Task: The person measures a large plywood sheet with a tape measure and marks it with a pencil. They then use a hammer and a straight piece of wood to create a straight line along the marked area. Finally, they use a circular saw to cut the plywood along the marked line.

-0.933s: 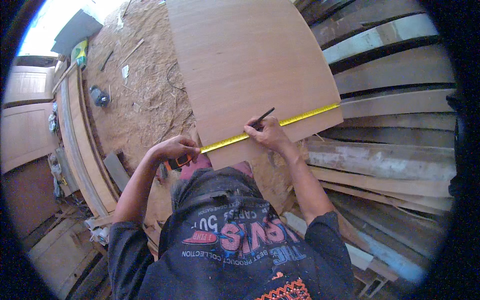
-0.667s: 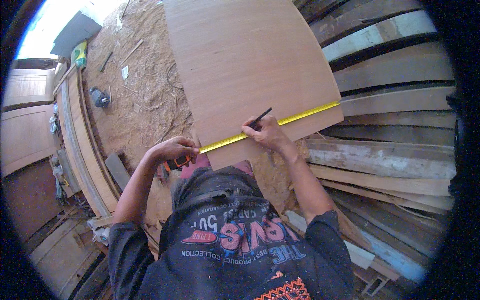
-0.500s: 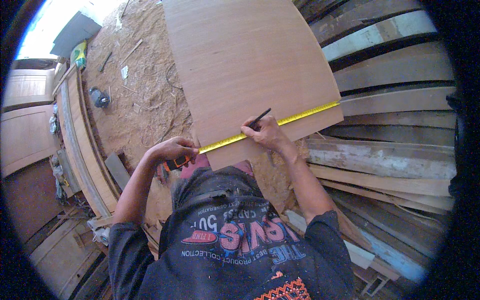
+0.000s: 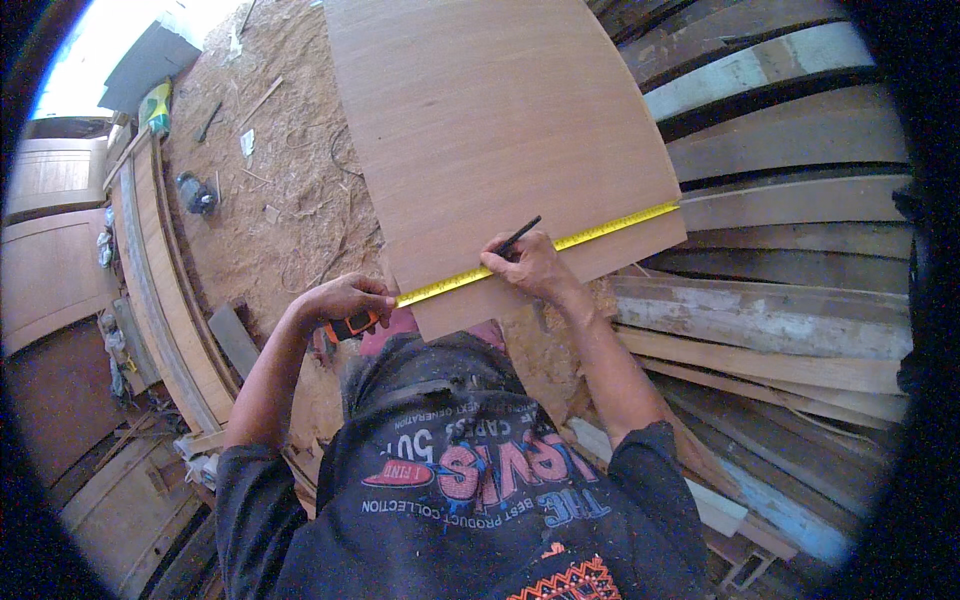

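A wide, light-brown wooden board (image 4: 490,120) stretches away in front of me. Across its near end lies the yellow blade of a tape measure (image 4: 620,219), reaching the board's right edge. My left hand (image 4: 350,300) is closed on the tape at the board's left edge, and the orange and black case (image 4: 354,325) hangs just under that hand. My right hand (image 4: 535,268) rests on the board over the tape, its fingers pinching a dark pencil (image 4: 520,235) that points up and to the right. The pencil's lower end is hidden by the fingers.
Long planks (image 4: 780,210) are stacked along the right side. On the left, sawdust (image 4: 285,150) covers the ground, with a dark power tool (image 4: 198,194) and wood scraps lying on it. Curved-looking long boards (image 4: 165,280) and panelled doors (image 4: 55,260) stand farther left.
Hardly anything differs. My right hand and the pencil have shifted very slightly to the left; the board and tape stay in place.
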`<action>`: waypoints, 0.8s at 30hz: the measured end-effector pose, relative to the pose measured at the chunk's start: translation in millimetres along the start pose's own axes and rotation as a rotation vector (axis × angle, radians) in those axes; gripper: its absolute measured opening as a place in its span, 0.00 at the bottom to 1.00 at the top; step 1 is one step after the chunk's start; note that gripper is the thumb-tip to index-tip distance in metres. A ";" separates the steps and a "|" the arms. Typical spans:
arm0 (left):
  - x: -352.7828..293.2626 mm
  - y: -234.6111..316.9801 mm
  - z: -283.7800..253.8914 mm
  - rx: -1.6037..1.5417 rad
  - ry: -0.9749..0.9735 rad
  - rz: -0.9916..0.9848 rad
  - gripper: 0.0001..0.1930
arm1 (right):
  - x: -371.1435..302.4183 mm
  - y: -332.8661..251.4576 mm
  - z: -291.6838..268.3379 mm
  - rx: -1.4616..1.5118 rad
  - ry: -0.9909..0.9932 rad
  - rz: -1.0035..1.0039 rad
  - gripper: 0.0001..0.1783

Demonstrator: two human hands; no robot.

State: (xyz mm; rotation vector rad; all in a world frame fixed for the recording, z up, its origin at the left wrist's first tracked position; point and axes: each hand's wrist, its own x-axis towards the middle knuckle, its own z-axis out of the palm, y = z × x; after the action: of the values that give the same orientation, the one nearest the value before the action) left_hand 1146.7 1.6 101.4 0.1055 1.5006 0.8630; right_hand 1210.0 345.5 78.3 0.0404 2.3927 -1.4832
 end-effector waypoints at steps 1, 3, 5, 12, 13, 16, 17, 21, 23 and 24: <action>-0.9 1.1 0.2 -0.012 -0.003 -0.014 0.18 | -0.1 -0.3 -0.3 -0.010 0.002 -0.007 0.12; -2.3 2.8 0.4 -0.013 0.000 -0.023 0.18 | -0.2 -0.8 -0.2 -0.005 0.005 -0.014 0.11; -3.3 4.1 1.4 0.011 0.011 -0.012 0.18 | -0.2 -0.8 0.5 0.024 0.006 -0.020 0.11; -4.9 6.9 4.5 -0.027 0.021 -0.002 0.18 | -0.4 -0.1 0.8 -0.009 0.015 -0.018 0.11; -4.9 6.6 4.5 -0.022 0.025 -0.009 0.18 | -0.7 -0.2 0.6 -0.007 0.014 -0.014 0.12; -3.9 4.4 3.4 -0.001 0.023 -0.024 0.18 | -1.0 -0.2 0.2 0.005 0.011 0.003 0.14; -3.2 3.2 3.0 0.023 0.029 -0.038 0.18 | -0.9 -0.1 0.2 0.013 0.012 0.008 0.15; 0.0 -1.1 2.4 0.021 0.017 0.039 0.19 | -0.3 0.6 0.7 0.018 0.010 -0.026 0.12; 0.6 -1.4 1.8 0.047 0.013 0.003 0.19 | -0.1 0.9 0.9 -0.002 0.009 -0.037 0.11; 0.5 -1.0 1.7 0.023 0.003 0.026 0.19 | -0.1 1.1 0.9 0.010 0.001 -0.026 0.11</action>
State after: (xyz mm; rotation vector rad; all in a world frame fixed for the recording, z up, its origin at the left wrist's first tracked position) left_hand 1148.5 1.9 100.6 0.1409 1.5145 0.8674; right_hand 1210.5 345.1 77.0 0.0131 2.3955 -1.5073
